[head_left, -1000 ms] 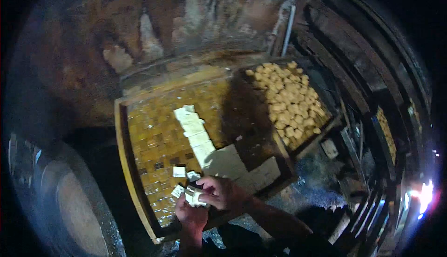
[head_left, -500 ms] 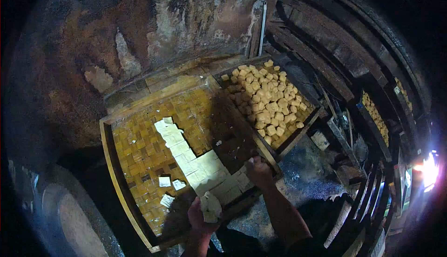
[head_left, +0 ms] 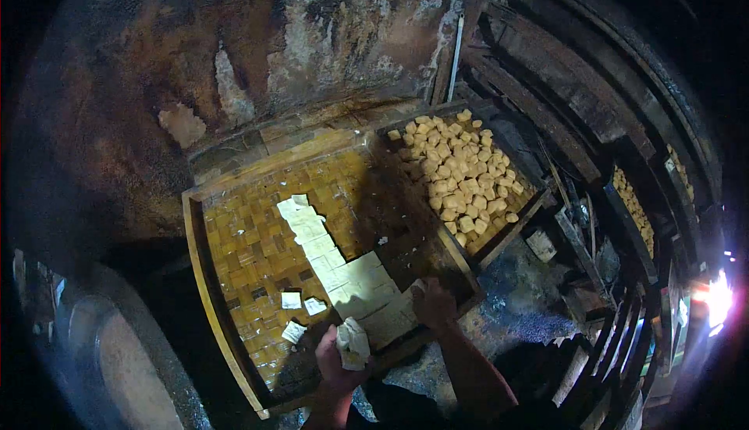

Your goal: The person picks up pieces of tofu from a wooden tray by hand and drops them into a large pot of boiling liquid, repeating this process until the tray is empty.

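My left hand [head_left: 334, 364] is closed around a small stack of white tofu pieces [head_left: 353, 346] above the near edge of a woven bamboo tray [head_left: 246, 247]. Under and beyond it, white tofu squares [head_left: 363, 278] lie edge to edge in a block, with a narrow strip running up the weave. My right hand [head_left: 434, 304] is at the right end of the block, close to the tray's rim. Its fingers are bunched together; what they hold, if anything, is hidden. Three loose tofu squares [head_left: 291, 300] lie left of the block.
A second tray [head_left: 511, 235] to the right is heaped with golden-brown tofu cubes [head_left: 460, 173]. A stained wall [head_left: 304, 63] stands behind. Wooden racks [head_left: 577, 134] with more filled trays run along the right, and a round basin-like rim [head_left: 94, 329] is at lower left.
The view has shifted, so the trays appear slightly further right. My right hand has come down a little toward the near end of the tofu block. My left hand still holds its stack.
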Motion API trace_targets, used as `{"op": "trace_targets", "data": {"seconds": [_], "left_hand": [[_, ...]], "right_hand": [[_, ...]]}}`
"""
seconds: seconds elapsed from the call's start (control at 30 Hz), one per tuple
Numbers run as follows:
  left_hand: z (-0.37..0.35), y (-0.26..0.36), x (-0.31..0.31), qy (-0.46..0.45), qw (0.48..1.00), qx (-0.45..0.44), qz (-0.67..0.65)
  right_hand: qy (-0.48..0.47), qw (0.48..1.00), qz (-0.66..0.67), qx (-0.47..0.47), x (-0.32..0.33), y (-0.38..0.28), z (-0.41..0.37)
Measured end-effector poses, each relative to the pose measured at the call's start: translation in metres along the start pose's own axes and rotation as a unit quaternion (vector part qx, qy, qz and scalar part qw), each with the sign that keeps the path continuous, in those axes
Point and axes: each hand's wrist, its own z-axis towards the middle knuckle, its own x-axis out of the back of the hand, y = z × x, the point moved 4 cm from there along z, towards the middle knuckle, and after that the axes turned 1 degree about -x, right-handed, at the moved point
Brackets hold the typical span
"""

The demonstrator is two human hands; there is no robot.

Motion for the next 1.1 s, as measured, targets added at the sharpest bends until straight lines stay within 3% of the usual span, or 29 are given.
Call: {"op": "trace_targets", "data": {"seconds": [0.1,0.17,0.2,0.27,0.3,0.33,0.4,0.43,0.47,0.53,0.57,0.63,0.73,0.8,0.83,0.87,0.93,0.97,1.03,1.1], "left_hand": [[-0.012,0.022,-0.018,0.005,0.998,-0.039,0.054],[-0.022,0.038,-0.045,-0.076,0.994,-0.004,-0.083],[-0.022,0.037,-0.032,-0.073,0.994,-0.003,-0.085],[-0.015,0.036,0.0,-0.104,0.982,0.026,-0.157],[-0.025,0.045,-0.003,-0.055,0.988,-0.003,-0.144],[-0.027,0.05,0.0,-0.053,0.988,-0.004,-0.145],[-0.033,0.062,0.014,0.014,0.997,-0.034,-0.067],[-0.03,0.067,0.038,0.075,0.977,-0.143,0.142],[-0.033,0.074,0.04,0.074,0.977,-0.141,0.142],[-0.04,0.086,0.033,-0.017,0.991,-0.034,-0.125],[-0.045,0.098,0.034,-0.017,0.991,-0.043,-0.125],[-0.059,0.118,0.036,-0.051,0.97,0.022,-0.238],[-0.081,0.161,0.072,-0.069,0.981,-0.054,-0.175],[-0.114,0.192,0.085,0.022,0.967,-0.092,-0.235],[-0.132,0.211,0.097,0.006,0.977,-0.09,-0.194],[-0.15,0.229,0.119,-0.01,0.984,-0.088,-0.153],[-0.187,0.265,0.186,0.042,0.983,-0.144,-0.107],[-0.209,0.283,0.21,0.044,0.977,-0.175,-0.115],[-0.257,0.324,0.264,0.064,0.963,-0.231,-0.119],[-0.308,0.359,0.343,0.074,0.948,-0.258,-0.169]], "right_hand": [[0.049,0.995,0.077,-0.027,0.0,-0.005,-0.007],[0.144,0.983,0.029,0.111,0.004,-0.011,-0.002],[0.141,0.983,0.028,0.111,0.008,-0.008,0.002],[0.095,0.972,0.198,0.083,0.018,0.005,0.022],[0.176,0.936,0.254,0.168,0.016,0.013,0.031],[0.174,0.937,0.254,0.168,0.006,0.023,0.036],[-0.055,0.903,0.425,0.039,-0.026,0.038,0.032],[-0.017,0.98,0.167,0.11,-0.039,0.026,0.024],[-0.015,0.98,0.165,0.108,-0.051,0.014,0.007],[0.14,0.985,0.03,0.1,-0.055,-0.014,-0.023],[0.138,0.984,0.032,0.108,-0.053,-0.024,-0.025],[0.094,0.994,0.046,0.019,-0.05,-0.026,-0.031],[0.097,0.992,0.078,0.016,-0.023,-0.054,-0.04],[0.127,0.991,0.041,-0.006,-0.032,-0.04,-0.024],[0.159,0.987,0.001,-0.032,-0.035,-0.038,-0.02],[0.159,0.987,0.002,-0.03,-0.028,-0.051,-0.021],[0.047,0.959,0.173,-0.218,-0.006,-0.076,-0.031],[0.049,0.959,0.174,-0.219,-0.018,-0.069,-0.027],[0.126,0.975,-0.011,-0.185,-0.05,-0.032,-0.011],[0.168,0.971,0.047,-0.166,-0.049,-0.027,-0.015]]}}
